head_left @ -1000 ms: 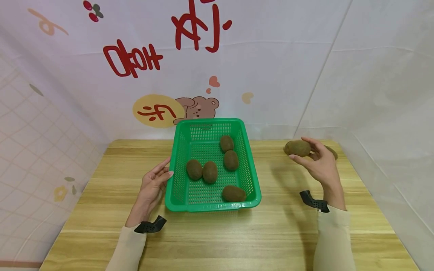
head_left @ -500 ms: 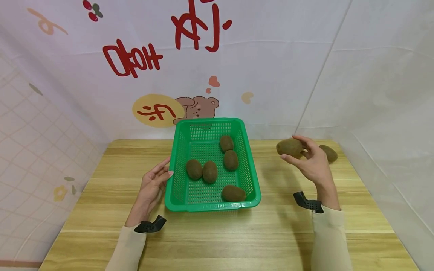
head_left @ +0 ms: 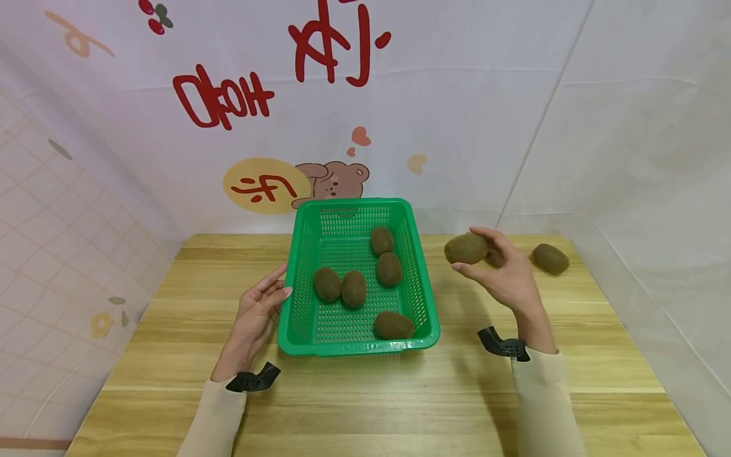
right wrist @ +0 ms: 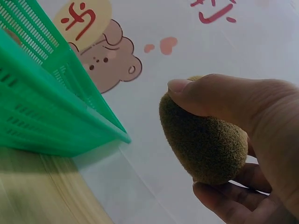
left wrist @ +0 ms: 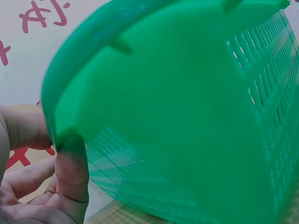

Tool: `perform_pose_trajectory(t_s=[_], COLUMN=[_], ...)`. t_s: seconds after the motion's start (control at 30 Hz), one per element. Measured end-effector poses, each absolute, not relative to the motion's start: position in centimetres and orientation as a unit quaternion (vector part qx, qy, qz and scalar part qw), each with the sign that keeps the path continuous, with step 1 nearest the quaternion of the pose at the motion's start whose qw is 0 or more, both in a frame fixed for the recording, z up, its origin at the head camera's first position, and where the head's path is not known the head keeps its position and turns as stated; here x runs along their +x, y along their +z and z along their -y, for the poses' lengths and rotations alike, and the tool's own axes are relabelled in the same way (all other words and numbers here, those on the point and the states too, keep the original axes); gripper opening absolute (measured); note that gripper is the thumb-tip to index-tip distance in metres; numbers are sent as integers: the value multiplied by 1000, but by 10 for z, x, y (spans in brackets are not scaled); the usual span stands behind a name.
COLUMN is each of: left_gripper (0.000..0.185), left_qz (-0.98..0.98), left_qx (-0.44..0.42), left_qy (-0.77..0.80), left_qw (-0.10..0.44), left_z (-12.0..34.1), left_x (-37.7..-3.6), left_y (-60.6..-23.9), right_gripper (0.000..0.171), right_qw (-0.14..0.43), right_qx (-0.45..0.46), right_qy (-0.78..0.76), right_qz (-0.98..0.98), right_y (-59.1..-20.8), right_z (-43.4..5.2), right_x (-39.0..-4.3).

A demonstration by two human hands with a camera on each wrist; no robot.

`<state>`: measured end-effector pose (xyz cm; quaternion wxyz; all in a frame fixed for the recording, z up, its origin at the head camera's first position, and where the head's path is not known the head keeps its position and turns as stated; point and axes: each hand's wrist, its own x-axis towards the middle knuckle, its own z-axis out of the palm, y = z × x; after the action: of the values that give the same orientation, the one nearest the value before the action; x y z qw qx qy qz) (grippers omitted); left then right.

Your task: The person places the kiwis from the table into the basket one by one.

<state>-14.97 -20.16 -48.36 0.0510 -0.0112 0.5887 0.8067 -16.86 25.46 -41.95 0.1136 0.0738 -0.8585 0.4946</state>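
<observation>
right hand fingers wrapped round a kiwi just right of the green basket, left hand fingers straight, resting on basket's left wall, spare kiwi far right

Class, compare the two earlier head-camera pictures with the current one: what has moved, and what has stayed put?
The right hand, gripping a kiwi, has carried it leftward toward the green basket. This uncovers the kiwi on the table behind it. Nothing was picked up or released. The left hand still rests against the basket's left side, and the five kiwis inside have not shifted.
</observation>
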Motion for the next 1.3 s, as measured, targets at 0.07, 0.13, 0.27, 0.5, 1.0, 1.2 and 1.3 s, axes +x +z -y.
perform_pose_trajectory(t_s=[0.07, 0.13, 0.27, 0.5, 1.0, 1.2, 1.3], left_gripper=[65, 65, 65, 65, 64, 64, 64], left_qz=[-588, -588, -587, -586, -590, -590, -591], left_qx=[-10, -11, -11, -14, -18, -19, -21], left_qy=[807, 807, 808, 809, 806, 806, 805], left_qw=[49, 48, 46, 43, 43, 42, 40], left_z=[201, 201, 200, 199, 199, 199, 198], left_x=[-150, -150, -150, -150, -150, -150, -150], left_y=[-483, -483, -483, -482, -481, -481, -481], right_gripper=[69, 69, 69, 71, 71, 71, 71], right_qw=[113, 116, 124, 127, 108, 96, 96], right_qx=[76, 84, 103, 137, 191, 208, 217], right_qy=[498, 499, 495, 491, 489, 487, 483], right_qz=[857, 855, 854, 851, 844, 843, 843], right_y=[-419, -419, -419, -421, -422, -423, -423], right_z=[-251, -247, -239, -225, -199, -189, -184], right_x=[-168, -168, -170, -170, -167, -165, -163])
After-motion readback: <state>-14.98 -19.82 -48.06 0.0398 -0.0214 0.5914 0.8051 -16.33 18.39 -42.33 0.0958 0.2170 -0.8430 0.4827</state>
